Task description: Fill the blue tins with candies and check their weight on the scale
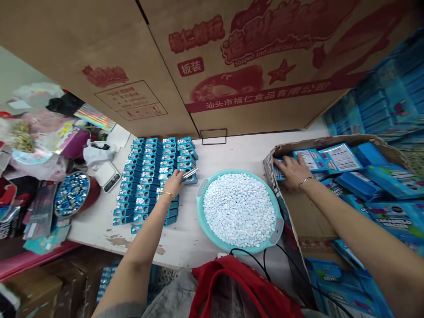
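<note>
My left hand (174,182) is closed around a slim shiny metal tool (190,173), whose exact kind I cannot make out. It is over the right-hand rows of small blue dispenser boxes (145,181), which stand in several columns; some of their round holes show white pieces. My right hand (293,171) reaches into an open cardboard box (308,221) at its far left corner. Its fingers are spread over blue candy packs (308,160) there, and some fingertips are hidden. Between my hands, a turquoise basin (198,207) holds a heap of small white candies (240,210).
A large printed carton (232,97) stands along the back of the table, with a thin wire frame (213,136) before it. On the left are a small white scale (108,176) and a red bowl (93,193) of wrapped pieces. Black cables (255,255) cross the front edge.
</note>
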`<state>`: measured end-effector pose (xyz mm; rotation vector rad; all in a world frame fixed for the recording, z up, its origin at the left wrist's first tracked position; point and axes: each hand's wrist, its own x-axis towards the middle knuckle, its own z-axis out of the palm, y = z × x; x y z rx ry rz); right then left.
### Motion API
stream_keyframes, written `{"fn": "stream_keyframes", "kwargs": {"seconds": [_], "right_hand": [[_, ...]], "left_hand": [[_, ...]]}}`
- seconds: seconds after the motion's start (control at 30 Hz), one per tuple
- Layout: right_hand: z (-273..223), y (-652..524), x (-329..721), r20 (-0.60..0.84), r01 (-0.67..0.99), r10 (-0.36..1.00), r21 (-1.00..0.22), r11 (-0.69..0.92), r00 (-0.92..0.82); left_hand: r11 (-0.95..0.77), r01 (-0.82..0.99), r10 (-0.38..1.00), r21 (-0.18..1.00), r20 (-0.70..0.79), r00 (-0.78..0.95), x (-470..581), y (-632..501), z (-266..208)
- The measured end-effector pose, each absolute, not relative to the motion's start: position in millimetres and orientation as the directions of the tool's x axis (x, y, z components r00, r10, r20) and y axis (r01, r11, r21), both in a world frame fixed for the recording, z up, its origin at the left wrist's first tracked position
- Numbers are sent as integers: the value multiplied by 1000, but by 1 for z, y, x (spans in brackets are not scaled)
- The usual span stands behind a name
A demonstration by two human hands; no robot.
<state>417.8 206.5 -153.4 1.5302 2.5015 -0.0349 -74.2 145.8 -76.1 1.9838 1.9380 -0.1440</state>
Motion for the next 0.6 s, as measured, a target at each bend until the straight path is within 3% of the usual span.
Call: {"fn": "stream_keyframes", "kwargs": {"seconds": [0.1, 0.17, 0.23, 0.3, 0.37, 0.43, 0.5, 0.6], "right_hand": [[-141, 206, 414, -230, 885, 870, 70, 461, -435], [-129, 201, 418, -184, 902, 886, -11, 431, -426], [-112, 189, 426, -47, 927, 941, -190, 322, -336], [-91, 167, 434, 113, 863, 988, -483, 147, -105], [-66, 137, 438, 99, 572, 976, -820, -29, 192], [-43, 101, 435, -140, 64, 940, -984, -168, 312], [-27, 62, 425, -328, -339, 925, -907, -251, 193], [-23, 13, 403, -429, -480, 899, -809, -340, 86]], "left_hand": [[54, 979, 964, 196, -266, 1, -70, 129, -67], [25, 956, 975, 294, -217, 42, -65, 109, -56], [-46, 903, 970, 427, -196, 142, -58, 83, -44], [-94, 848, 935, 521, -247, 255, -48, 54, -36], [-110, 831, 863, 545, -361, 352, -31, 27, -32], [-114, 859, 786, 499, -484, 386, -7, 4, -34], [-85, 910, 763, 406, -561, 322, 25, -9, -44], [-8, 950, 802, 311, -565, 191, 75, -12, -68]]}}
